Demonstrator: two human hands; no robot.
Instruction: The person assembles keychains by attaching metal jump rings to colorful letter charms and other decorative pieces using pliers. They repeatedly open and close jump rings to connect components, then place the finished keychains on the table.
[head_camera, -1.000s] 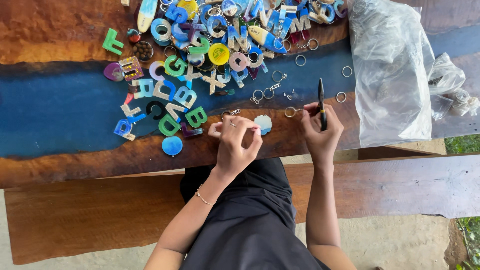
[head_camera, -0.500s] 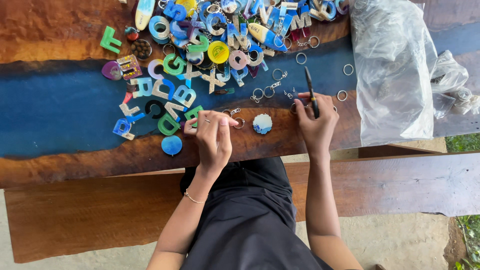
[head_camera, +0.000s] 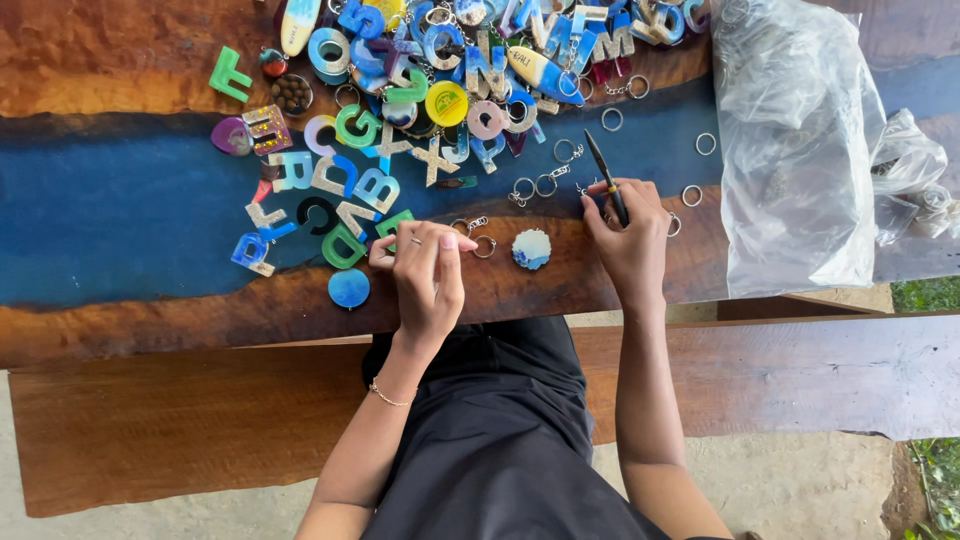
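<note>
My left hand (head_camera: 425, 278) lies on the wooden table edge, its fingers pinched on the lower edge of a green resin letter (head_camera: 396, 221). A key ring with a short chain (head_camera: 478, 236) lies right at its fingertips. My right hand (head_camera: 632, 238) grips black pliers (head_camera: 606, 177), whose tip points away from me toward loose metal rings (head_camera: 545, 185). Between the two hands a round white-and-blue resin disc (head_camera: 531, 249) rests flat on the table.
A heap of coloured resin letters and charms (head_camera: 440, 70) covers the blue and brown table (head_camera: 120, 215). A blue round disc (head_camera: 349, 288) lies near the front edge. Crumpled clear plastic bags (head_camera: 800, 150) sit at the right. A wooden bench (head_camera: 800, 370) runs below.
My left hand has slid left from beside the round disc to the green letter. My right hand has moved away from me with the pliers, toward the loose rings.
</note>
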